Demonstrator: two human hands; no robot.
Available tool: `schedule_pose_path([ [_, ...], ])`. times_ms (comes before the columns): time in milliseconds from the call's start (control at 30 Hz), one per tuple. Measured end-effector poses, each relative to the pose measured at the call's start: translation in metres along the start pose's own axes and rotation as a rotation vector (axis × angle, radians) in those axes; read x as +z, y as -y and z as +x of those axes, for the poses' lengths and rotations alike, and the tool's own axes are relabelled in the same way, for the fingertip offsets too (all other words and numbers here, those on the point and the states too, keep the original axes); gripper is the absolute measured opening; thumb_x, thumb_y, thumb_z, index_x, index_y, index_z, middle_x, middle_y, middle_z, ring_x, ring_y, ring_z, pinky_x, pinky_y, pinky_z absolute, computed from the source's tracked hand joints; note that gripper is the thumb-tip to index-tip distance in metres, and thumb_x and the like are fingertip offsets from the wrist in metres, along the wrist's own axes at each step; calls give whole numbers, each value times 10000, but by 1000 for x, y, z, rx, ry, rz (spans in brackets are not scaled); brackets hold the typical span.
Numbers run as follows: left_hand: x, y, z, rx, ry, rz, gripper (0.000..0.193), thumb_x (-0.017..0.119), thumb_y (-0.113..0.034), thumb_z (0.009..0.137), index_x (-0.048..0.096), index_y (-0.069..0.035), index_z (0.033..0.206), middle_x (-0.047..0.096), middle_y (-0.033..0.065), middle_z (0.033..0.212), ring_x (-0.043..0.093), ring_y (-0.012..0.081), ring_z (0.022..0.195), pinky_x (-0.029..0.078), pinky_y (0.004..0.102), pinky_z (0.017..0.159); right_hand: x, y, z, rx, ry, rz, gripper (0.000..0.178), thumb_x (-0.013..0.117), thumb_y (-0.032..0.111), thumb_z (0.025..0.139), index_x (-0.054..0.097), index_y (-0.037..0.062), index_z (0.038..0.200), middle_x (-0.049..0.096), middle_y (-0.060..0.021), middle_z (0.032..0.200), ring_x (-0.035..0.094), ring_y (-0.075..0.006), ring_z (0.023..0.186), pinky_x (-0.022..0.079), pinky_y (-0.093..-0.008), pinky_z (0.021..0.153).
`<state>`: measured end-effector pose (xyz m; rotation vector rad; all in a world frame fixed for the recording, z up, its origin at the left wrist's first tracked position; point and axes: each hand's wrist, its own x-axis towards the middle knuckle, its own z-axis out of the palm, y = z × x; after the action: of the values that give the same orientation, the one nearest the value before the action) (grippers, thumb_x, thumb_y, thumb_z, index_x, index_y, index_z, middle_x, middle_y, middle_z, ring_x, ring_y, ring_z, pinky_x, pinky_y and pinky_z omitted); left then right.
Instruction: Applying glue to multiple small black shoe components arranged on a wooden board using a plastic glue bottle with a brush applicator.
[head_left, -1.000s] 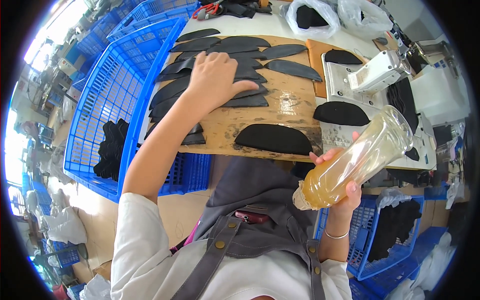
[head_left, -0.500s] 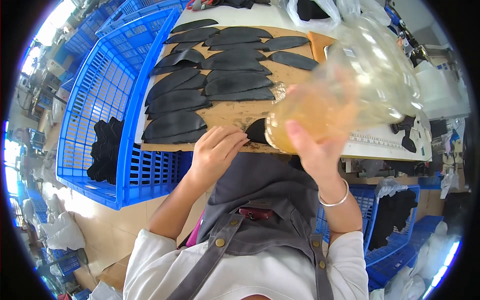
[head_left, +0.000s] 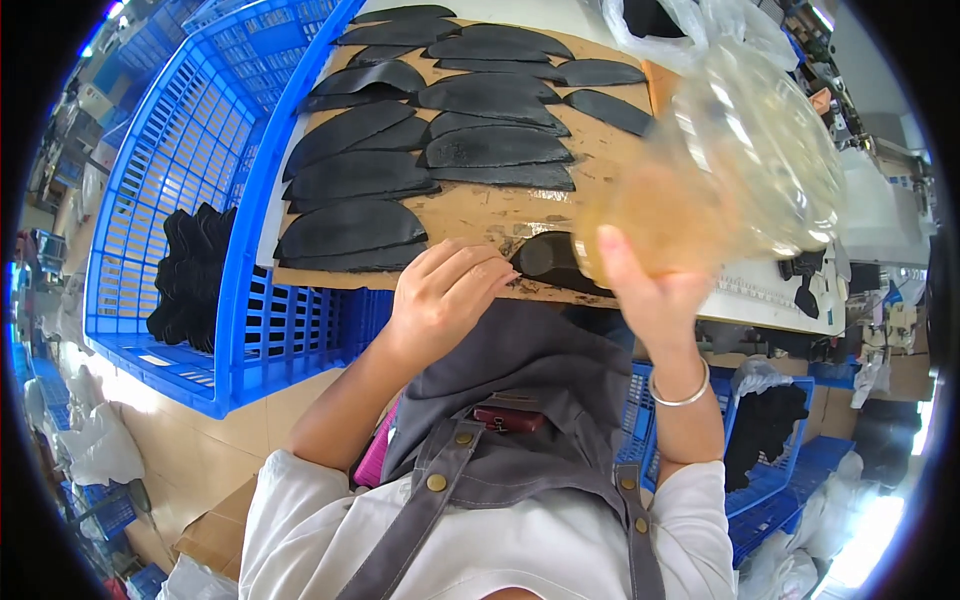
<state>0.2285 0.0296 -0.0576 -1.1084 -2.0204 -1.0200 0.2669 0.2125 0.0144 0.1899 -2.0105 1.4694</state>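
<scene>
Grey cloth of an apron [head_left: 520,370] fills the nearest part of the view, below both hands. Left hand [head_left: 440,300]: its fingers are bent and drawn together, the tips meeting the left end of a black half-moon piece [head_left: 550,262] at the near edge of a tan board [head_left: 480,215]; whether they pinch that end or merely press on it, I cannot tell. From those fingertips the piece stretches off to the right, its long axis roughly along the board's edge, the right end a little nearer the body; a darker oval patch shows on its upper face. Right hand [head_left: 665,300], with a silver bangle [head_left: 680,388] at the wrist, is wrapped around a clear bottle [head_left: 765,150] of amber liquid, tilted so that its narrower end points down-left over the right part of the piece. Of the two, the left hand is nearer to the piece. Motion blur smears the bottle, so contact between its tip and the piece cannot be made out, and the piece's right end is hidden. Beyond, dark half-moon panels [head_left: 350,232] lie overlapping in rows, beside a blue crate [head_left: 262,180] on the left; a translucent plastic bag [head_left: 685,18] is cut off at the top.
</scene>
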Motion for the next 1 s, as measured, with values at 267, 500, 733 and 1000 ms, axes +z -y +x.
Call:
schedule_pose_path([
  [267, -1, -4, 0, -81, 10, -47, 167, 724, -4, 634, 616, -24, 760, 625, 79, 767, 606, 235, 708, 494, 310, 630, -58, 19, -8, -83, -198, -261, 732, 629, -13, 744, 236, 5, 1361, 551, -168, 1099, 562, -235, 990, 451, -352, 890],
  [500, -1, -3, 7, -34, 9, -64, 176, 722, -15, 625, 616, -34, 765, 600, 58, 754, 577, 215, 671, 476, 306, 588, 14, 11, 1, -50, 64, 176, 811, 657, 17, 714, 185, 29, 1374, 521, -175, 1124, 555, -228, 995, 462, -332, 861],
  [733, -4, -7, 6, -64, 41, -52, 157, 700, -9, 653, 607, -32, 776, 602, 61, 778, 573, 226, 695, 474, 320, 615, -24, 15, -6, -251, 106, -295, 299, 739, 75, 637, 633, 0, 906, 639, -86, 874, 619, -175, 778, 495, -294, 722],
  [1000, -17, -19, 36, -143, 261, -34, 253, 728, -121, 648, 520, -60, 778, 554, 44, 809, 536, 243, 745, 428, 359, 664, -125, 7, -38, -91, -399, -570, 723, 672, 91, 757, 273, 23, 1355, 496, -183, 1192, 551, -224, 1024, 459, -353, 887],
])
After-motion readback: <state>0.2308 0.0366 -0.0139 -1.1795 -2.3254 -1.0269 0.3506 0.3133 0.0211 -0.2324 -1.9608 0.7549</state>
